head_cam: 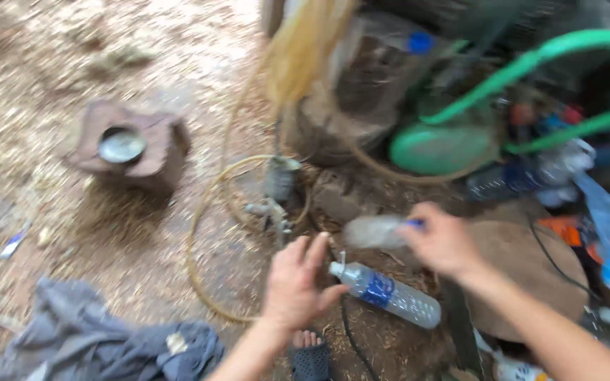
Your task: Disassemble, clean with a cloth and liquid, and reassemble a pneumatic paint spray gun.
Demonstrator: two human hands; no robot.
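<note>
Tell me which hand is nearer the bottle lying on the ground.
Left. The left hand is beside the bottle by its cap; the right hand is above it, holding another bottle.

Two hands are seen, a left hand (298,282) and a right hand (443,240). Three clear plastic bottles are counted for certain: one bottle with a blue label (386,293) lying on the ground, one blurred bottle (375,231) gripped in the right hand, and one blue-capped bottle (390,60) standing at the back; others in the clutter at the right cannot be counted. One wooden block (135,144) is seen, with one metal dish (121,144) on it. One grey cloth (107,346) and one foot in a sandal (310,353) are counted.
</note>
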